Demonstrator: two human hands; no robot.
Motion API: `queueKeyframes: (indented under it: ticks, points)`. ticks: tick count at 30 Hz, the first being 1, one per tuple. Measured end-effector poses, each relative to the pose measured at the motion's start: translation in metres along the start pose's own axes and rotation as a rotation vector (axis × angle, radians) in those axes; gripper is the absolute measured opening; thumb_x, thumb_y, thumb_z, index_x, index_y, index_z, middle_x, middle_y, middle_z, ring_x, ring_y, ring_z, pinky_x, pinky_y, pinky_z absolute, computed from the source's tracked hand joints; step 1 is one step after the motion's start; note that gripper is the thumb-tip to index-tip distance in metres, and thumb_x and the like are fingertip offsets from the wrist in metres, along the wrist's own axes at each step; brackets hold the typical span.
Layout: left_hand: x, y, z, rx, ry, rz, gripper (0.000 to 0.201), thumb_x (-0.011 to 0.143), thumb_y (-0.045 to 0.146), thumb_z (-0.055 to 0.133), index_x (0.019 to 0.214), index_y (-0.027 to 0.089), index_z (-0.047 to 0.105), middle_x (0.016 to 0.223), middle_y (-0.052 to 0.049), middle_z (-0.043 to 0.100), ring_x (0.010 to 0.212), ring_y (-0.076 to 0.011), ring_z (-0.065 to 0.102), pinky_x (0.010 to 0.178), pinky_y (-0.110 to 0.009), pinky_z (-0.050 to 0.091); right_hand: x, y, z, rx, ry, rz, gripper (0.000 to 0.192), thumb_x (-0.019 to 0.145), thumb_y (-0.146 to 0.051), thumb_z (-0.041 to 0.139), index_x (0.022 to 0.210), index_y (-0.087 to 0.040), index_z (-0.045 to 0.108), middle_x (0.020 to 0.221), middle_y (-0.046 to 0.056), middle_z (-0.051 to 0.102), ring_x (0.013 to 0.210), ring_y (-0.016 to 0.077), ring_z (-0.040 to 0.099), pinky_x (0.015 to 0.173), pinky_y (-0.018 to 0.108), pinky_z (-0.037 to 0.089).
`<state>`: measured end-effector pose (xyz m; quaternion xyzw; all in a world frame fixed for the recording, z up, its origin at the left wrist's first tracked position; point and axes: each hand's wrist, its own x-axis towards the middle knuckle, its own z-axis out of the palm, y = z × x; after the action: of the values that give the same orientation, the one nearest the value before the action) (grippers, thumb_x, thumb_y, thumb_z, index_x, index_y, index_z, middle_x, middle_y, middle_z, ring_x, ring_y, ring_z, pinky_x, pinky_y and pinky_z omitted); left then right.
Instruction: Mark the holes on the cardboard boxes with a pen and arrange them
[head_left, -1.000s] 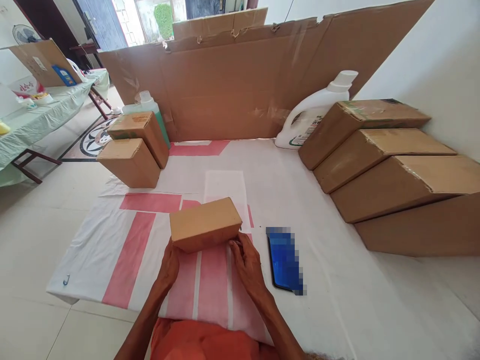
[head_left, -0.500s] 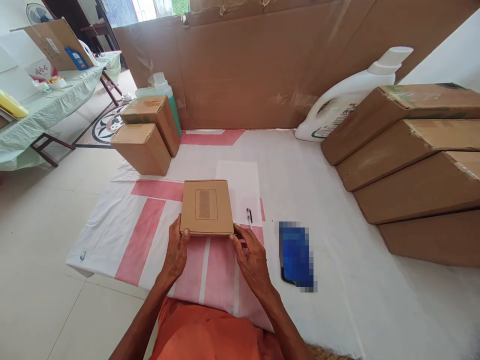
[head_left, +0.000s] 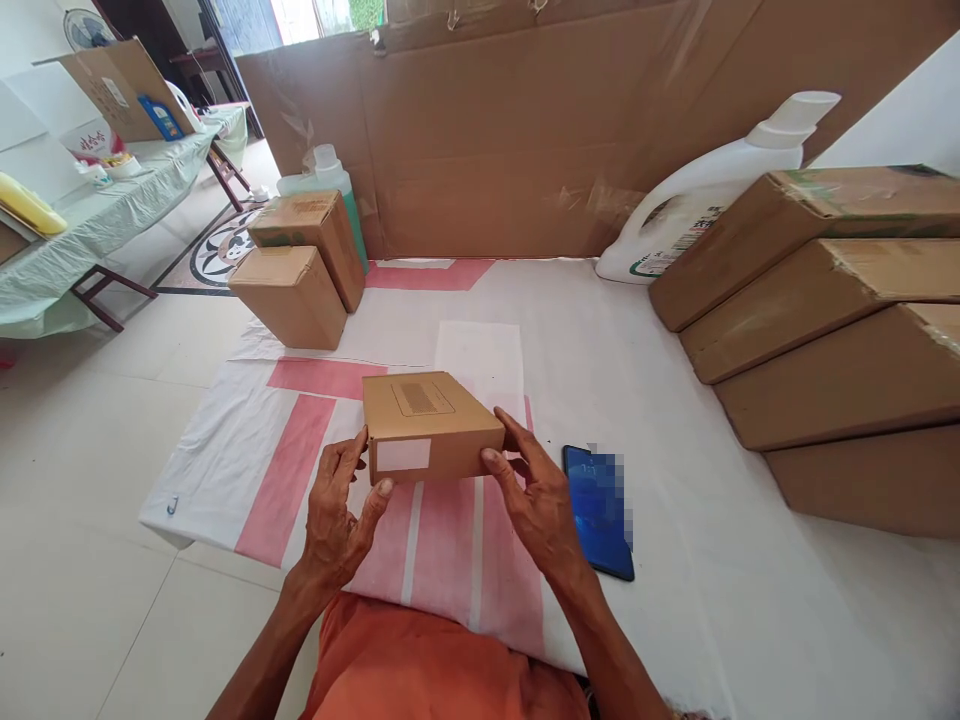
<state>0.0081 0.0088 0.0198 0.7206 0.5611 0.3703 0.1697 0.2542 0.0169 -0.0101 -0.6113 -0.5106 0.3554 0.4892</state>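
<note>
- the small box [head_left: 435, 428] is held near, left of the phone [head_left: 589, 515];
- since earlier it has been turned, a white label [head_left: 403, 455] exposed;
- its right end is pinched by the right hand [head_left: 540, 490];
- the left hand [head_left: 334, 515] is spread at its left corner; grip cannot be told.

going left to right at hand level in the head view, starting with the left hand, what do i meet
Left hand, box, right hand, phone, stacked boxes.
</note>
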Motion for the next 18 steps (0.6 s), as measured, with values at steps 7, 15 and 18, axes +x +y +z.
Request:
queueKeyframes:
  ticks: [7,15,18]
  points:
    - [0.020,0.019,-0.004,0.007,0.096,0.128,0.061,0.096,0.053,0.067,0.148,0.027,0.049,0.150,-0.016,0.050,0.141,-0.0353,0.050,0.112,-0.054,0.049,0.023,-0.026,-0.015,0.070,-0.039,0.029,0.057,0.101,-0.068,0.048,0.117,-0.021,0.074,0.099,0.007,0.074,0.079,0.0212,0.064,0.065,0.031,0.053]
    - [0.032,0.007,0.004,-0.133,0.055,-0.063,0.062,0.094,0.046,0.072,0.147,0.027,0.046,0.137,-0.012,0.059,0.123,-0.0283,0.061,0.106,-0.047,0.052,0.022,-0.017,0.017,0.347,-0.115,0.064,0.065,0.095,-0.073,0.055,0.137,-0.025,0.063,0.141,0.012,0.065,0.129,0.0292,0.060,0.110,0.044,0.049]
    - [0.029,0.017,-0.003,-0.110,0.042,-0.108,0.067,0.096,0.050,0.068,0.155,0.030,0.043,0.137,-0.011,0.059,0.115,-0.0266,0.062,0.099,-0.044,0.055,0.018,-0.022,0.018,0.331,-0.136,0.122,0.063,0.090,-0.068,0.068,0.134,-0.023,0.064,0.132,0.012,0.070,0.118,0.0302,0.066,0.097,0.041,0.056]
